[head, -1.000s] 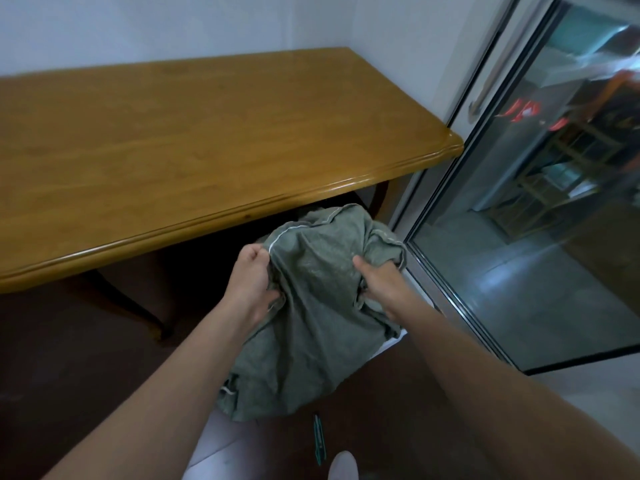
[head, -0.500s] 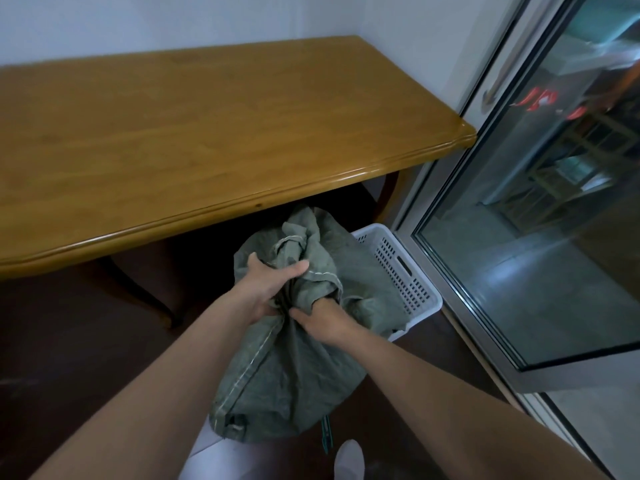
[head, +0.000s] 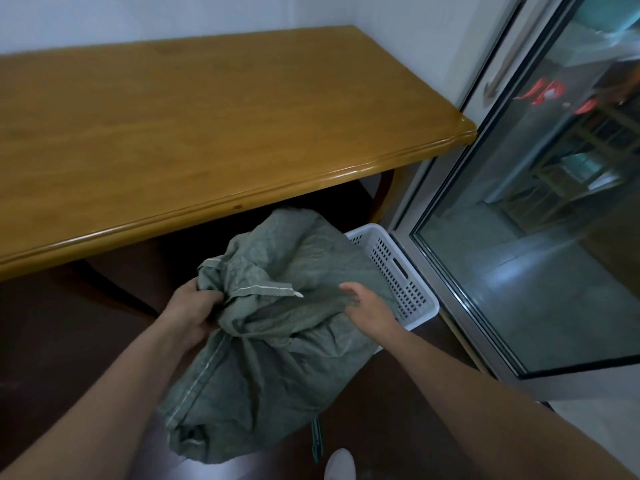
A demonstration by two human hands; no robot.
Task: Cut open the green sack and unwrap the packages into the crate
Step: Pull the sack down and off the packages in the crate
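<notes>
The green sack (head: 270, 358), draped partly over the white crate (head: 398, 271) below the table (head: 207, 133) edge, is gripped at its bunched neck by the left hand (head: 194, 313), while the right hand (head: 370, 310) is laid on its cloth with fingers loosely spread.

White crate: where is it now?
Head view: the white crate sits right of centre, partly hidden by the green sack, beside the glass door.

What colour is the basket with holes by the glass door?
The crate is white, seen best in the head view.
</notes>
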